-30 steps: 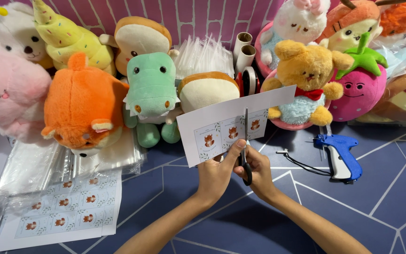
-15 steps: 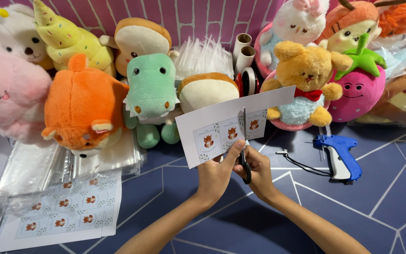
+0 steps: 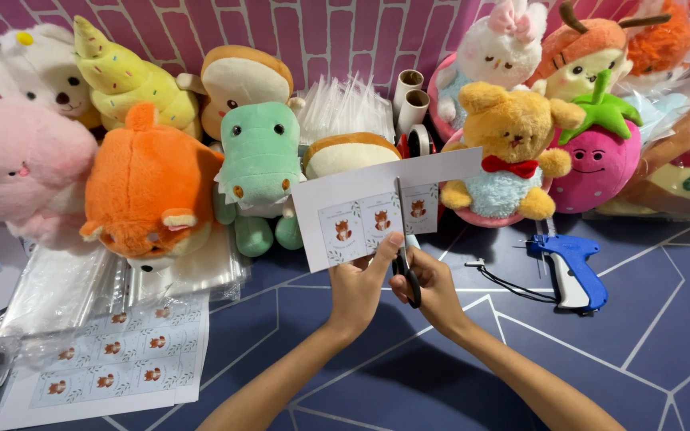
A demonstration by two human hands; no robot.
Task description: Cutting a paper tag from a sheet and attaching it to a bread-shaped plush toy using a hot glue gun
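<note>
1. Across the top of my frame runs a pink brick-pattern wall (image 3: 313, 32).
2. Below, I see a dark blue floor (image 3: 664, 319) crossed by thin white angular lines, evenly lit.

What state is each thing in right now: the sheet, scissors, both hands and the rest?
Paper sheet: held up, partly cut between two pictures.
Scissors: blades in the sheet, pointing up.
Left hand: gripping the sheet's lower edge.
Right hand: fingers in the scissor handles.
Blue tagging gun: lying on the floor, untouched.
Second sheet: flat on the floor, uncut.
</note>
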